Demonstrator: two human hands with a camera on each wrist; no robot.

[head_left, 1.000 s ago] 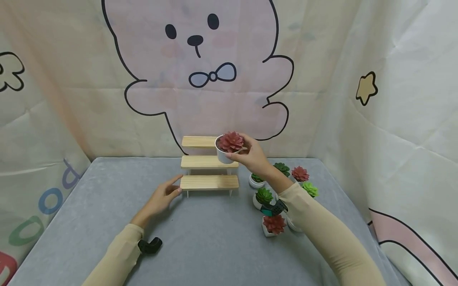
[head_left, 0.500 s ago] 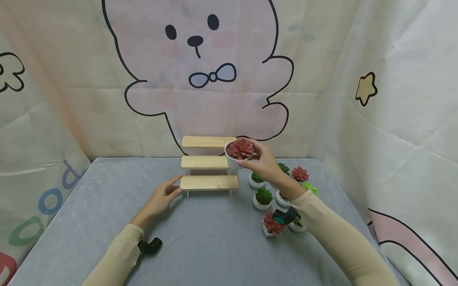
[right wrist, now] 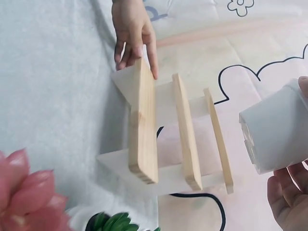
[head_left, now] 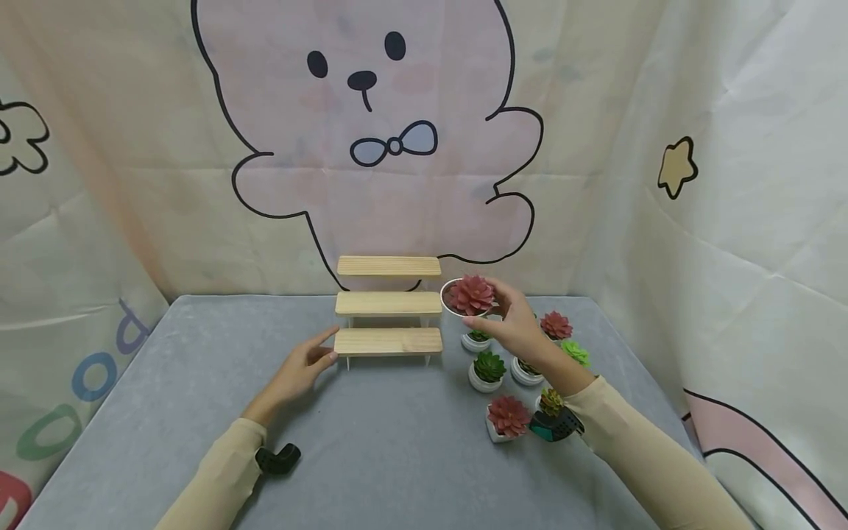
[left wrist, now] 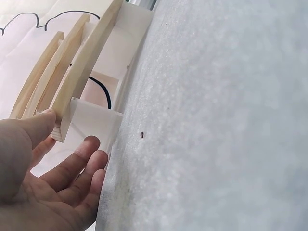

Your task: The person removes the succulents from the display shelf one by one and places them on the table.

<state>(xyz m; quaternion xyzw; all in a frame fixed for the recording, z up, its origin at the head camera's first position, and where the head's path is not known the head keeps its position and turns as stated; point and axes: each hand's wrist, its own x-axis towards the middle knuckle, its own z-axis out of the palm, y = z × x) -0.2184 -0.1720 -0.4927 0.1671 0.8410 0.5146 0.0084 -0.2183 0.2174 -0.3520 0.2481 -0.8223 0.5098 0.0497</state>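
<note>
My right hand (head_left: 513,316) grips a white pot with a red artificial succulent (head_left: 472,295), raised in the air to the right of a three-tier wooden stand (head_left: 388,341). In the right wrist view the smooth white pot (right wrist: 276,127) is tilted, its base turned toward the stand, with the fingers curled under it. My left hand (head_left: 296,372) touches the left end of the lowest board, thumb at the front corner and index finger toward the back. Its other fingers (left wrist: 72,168) hang loose beside the white support.
Several potted succulents stand on the grey cloth right of the stand, among them a green one (head_left: 488,368), a red one (head_left: 508,417) and a bright green one (head_left: 575,352). My right forearm passes over some. A printed curtain (head_left: 397,191) hangs behind.
My right hand has moved right and down with the red succulent, from in front of the stand's upper boards to beyond its right end. The left hand stays at the lowest board.
</note>
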